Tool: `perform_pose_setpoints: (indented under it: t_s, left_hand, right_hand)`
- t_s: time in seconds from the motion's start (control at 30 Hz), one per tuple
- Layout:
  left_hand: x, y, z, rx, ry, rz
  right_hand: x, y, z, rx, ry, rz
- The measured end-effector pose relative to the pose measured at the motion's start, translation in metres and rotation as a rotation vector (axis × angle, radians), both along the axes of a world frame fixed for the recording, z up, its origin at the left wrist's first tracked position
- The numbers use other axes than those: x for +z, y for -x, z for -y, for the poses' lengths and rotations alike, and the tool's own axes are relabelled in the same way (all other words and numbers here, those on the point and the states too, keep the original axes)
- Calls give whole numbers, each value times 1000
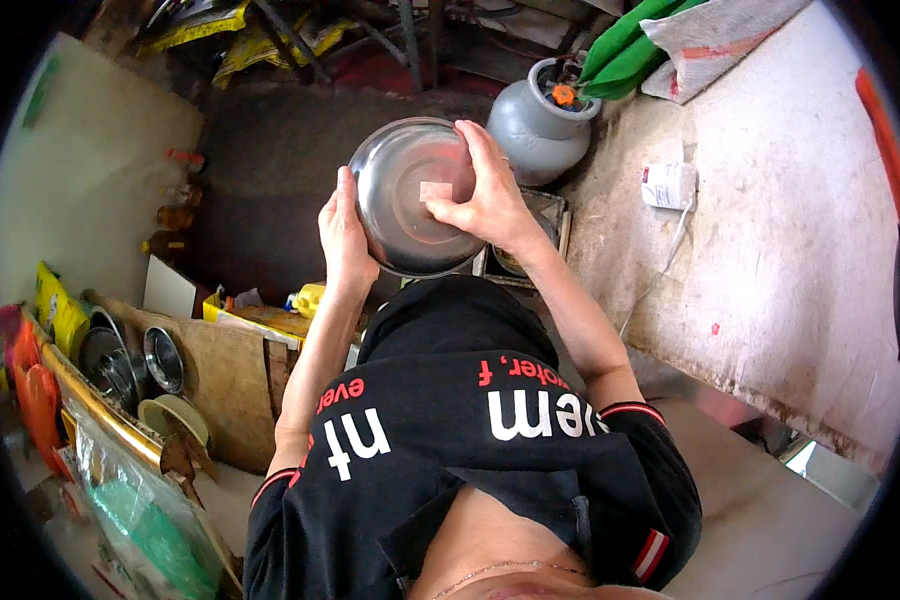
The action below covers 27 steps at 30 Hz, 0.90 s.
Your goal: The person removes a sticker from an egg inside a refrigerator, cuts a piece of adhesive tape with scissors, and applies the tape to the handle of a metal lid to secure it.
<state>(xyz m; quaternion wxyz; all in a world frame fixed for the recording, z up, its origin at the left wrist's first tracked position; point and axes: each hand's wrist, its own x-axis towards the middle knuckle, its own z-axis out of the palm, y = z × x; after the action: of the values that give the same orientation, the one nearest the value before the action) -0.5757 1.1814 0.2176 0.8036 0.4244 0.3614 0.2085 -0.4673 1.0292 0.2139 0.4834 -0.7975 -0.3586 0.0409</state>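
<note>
In front of my torso I hold a round, shiny steel bowl [395, 170]. I cannot tell whether its inside or its underside faces me. My left hand [348, 238] is pressed along its left rim, fingers pointing up. My right hand [495, 200] grips the right side, with the fingers at the upper right rim and the thumb reaching over the metal. A small pale pink square [435, 191], like a sticker, lies on the middle of the bowl, and my right thumb tip touches its edge.
A grey gas cylinder [538, 130] with an orange knob stands beyond the bowl. On the right, a worn pale table [760, 260] carries a white box [668, 185] with a cord and a folded sack [715, 45]. Steel bowls [163, 360] sit in a rack at left, near a cardboard panel [228, 370].
</note>
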Motion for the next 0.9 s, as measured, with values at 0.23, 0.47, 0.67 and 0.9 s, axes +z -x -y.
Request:
perform_pose_setpoints:
  t_s: [0.23, 0.47, 0.67, 0.9]
  left_hand:
    - [-4, 2, 5, 13, 24, -26]
    - [-6, 4, 17, 71, 40, -73]
    - [-11, 13, 17, 28, -39, -118]
    - [5, 17, 31, 108, -19, -79]
  right_hand:
    - [2, -4, 0, 10, 2, -80]
    - [-27, -13, 11, 138, -28, -200]
    - [-32, -14, 14, 197, -74, -294]
    - [-11, -8, 15, 220, -120, -301]
